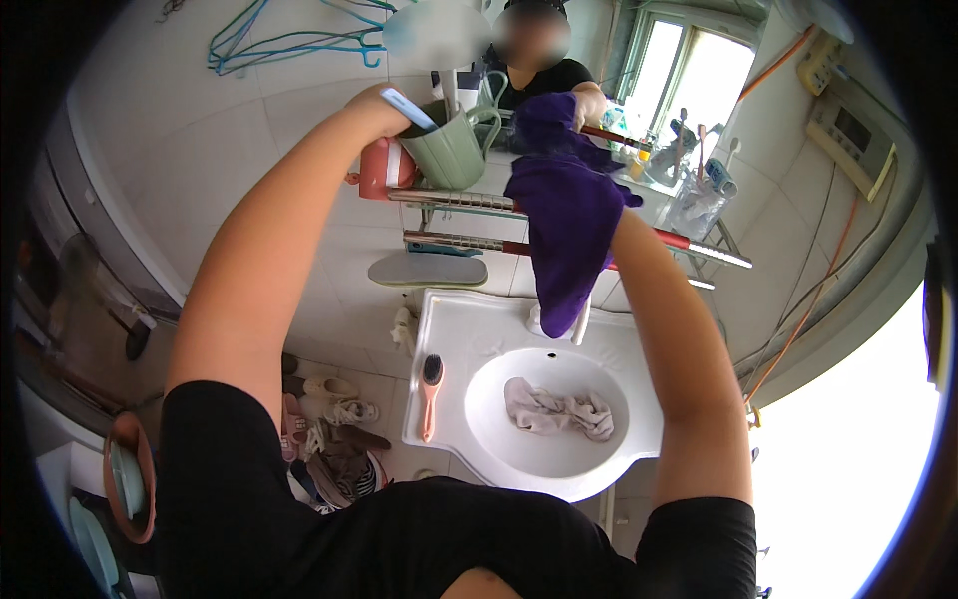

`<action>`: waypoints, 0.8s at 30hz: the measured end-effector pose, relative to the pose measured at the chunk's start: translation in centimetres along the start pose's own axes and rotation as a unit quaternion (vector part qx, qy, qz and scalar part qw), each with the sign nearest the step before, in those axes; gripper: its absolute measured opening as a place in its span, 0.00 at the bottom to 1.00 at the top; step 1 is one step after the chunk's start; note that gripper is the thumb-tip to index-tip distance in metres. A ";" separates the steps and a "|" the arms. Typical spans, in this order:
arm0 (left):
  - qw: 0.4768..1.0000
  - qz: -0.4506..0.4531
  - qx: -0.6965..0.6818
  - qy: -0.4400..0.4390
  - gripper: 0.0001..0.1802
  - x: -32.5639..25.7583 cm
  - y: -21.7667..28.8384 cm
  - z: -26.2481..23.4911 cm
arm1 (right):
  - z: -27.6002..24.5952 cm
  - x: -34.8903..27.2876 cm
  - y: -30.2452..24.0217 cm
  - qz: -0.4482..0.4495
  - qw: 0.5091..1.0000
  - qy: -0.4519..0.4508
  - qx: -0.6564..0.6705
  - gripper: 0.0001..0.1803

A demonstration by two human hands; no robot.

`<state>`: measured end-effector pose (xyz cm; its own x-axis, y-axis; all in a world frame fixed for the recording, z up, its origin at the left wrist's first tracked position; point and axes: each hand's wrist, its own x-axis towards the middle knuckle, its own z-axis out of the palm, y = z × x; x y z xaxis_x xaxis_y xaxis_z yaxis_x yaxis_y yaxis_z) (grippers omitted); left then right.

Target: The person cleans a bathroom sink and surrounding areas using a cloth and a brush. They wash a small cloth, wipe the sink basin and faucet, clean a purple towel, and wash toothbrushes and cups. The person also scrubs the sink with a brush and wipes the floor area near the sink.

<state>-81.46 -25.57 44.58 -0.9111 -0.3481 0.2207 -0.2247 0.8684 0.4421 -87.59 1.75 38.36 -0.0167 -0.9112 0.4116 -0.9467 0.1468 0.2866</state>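
Observation:
My left hand point(377, 112) reaches up to the shelf beside a green mug point(451, 152) and a red container point(384, 168). Its fingers are hidden behind the mug's rim, so I cannot tell whether it grips anything. A light blue handle point(409, 110) sticks out of the mug, which looks tilted. In my right hand is a purple cloth point(569, 210) that hangs down in front of the shelf and covers most of that hand. The mirror point(599, 40) shows the reflected hand closed on the cloth.
Below is a white sink point(644, 369) with a wet grey cloth point(559, 409) in its bowl. A brush point(431, 394) lies on its left ledge. Metal shelf rails point(454, 202) cross in front of me. A clear cup point(704, 205) with toothbrushes stands right. Shoes point(334, 399) crowd the floor left.

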 end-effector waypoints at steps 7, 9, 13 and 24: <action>0.994 0.090 -0.067 0.007 0.17 -6.6 -0.4 -7.7 | -0.7 2.9 0.7 0.136 0.945 -0.292 0.050 0.07; 0.979 0.186 -0.022 0.081 0.17 -8.4 -3.2 -9.4 | -1.1 5.0 -0.2 0.130 0.940 -0.307 0.079 0.08; 0.950 0.270 0.044 0.153 0.17 -8.7 -9.5 -9.7 | -0.1 8.1 -1.8 0.119 0.916 -0.355 0.143 0.09; 0.997 0.054 0.006 0.060 0.19 -13.9 -8.0 -8.5 | -0.9 9.9 -4.4 0.078 0.877 -0.380 0.283 0.13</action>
<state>-64.11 -30.66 45.38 -0.8829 -0.2906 0.3688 -0.1316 0.9071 0.3999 -83.30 -7.53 41.94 -0.1659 -0.9217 -0.3505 -0.9182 0.2740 -0.2860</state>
